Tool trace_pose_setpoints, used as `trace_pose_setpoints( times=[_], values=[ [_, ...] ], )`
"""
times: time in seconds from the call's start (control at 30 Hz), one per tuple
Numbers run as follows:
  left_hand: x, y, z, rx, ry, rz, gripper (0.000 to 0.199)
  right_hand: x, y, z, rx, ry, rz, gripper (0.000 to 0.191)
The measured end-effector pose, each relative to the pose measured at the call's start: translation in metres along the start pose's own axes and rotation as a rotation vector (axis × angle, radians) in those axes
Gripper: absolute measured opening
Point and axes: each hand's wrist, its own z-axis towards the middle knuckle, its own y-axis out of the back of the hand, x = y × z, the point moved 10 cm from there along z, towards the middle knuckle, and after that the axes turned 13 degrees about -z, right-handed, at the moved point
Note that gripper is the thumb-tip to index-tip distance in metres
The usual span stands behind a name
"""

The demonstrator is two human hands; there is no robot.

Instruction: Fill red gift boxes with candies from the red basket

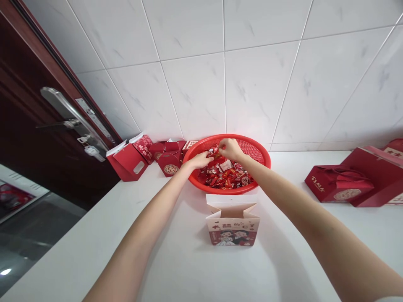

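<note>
A red plastic colander basket (266, 161) stands against the wall, holding a heap of red wrapped candies (228, 180). Over its left part, my left hand (201, 160) has its thumb and fingers bent together at the candies; its grip is partly hidden. Just to the right, my right hand (230, 149) pinches at a small wrapped candy with curled fingers. Nearer to me, an upright open gift box (233, 230) with a cartoon couple printed on its front faces up with its top flaps spread. Neither hand touches this box.
On the left stand several red gift boxes (129, 161), some with handles. More red boxes (340, 184) sit at the right on the white table (176, 260). White tiles (195, 92) rise behind, and a dark door (31, 138) with a metal handle is at the left.
</note>
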Motion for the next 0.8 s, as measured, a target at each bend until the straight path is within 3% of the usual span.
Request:
trace_pose_setpoints(
  times=[0.17, 0.4, 0.53, 0.63, 0.8],
  values=[
    [-0.005, -0.002, -0.002, 0.046, -0.007, -0.138, 0.048, 0.000, 0.014, -0.001, -0.072, -0.016, 0.189, 0.017],
    [-0.003, -0.019, -0.001, 0.205, -0.032, -0.064, 0.042, -0.004, 0.008, -0.001, 0.026, -0.060, 0.168, 0.017],
    [-0.002, -0.024, 0.002, 0.261, -0.058, 0.027, 0.035, -0.024, -0.006, -0.002, 0.098, -0.186, -0.042, 0.018],
    [-0.005, -0.026, 0.002, 0.290, -0.080, 0.071, 0.033, -0.037, -0.027, -0.006, 0.238, -0.236, -0.180, 0.011],
    [-0.007, -0.025, 0.001, 0.292, -0.098, 0.092, 0.029, -0.040, -0.054, -0.012, 0.403, -0.219, -0.278, 0.028]
  ],
)
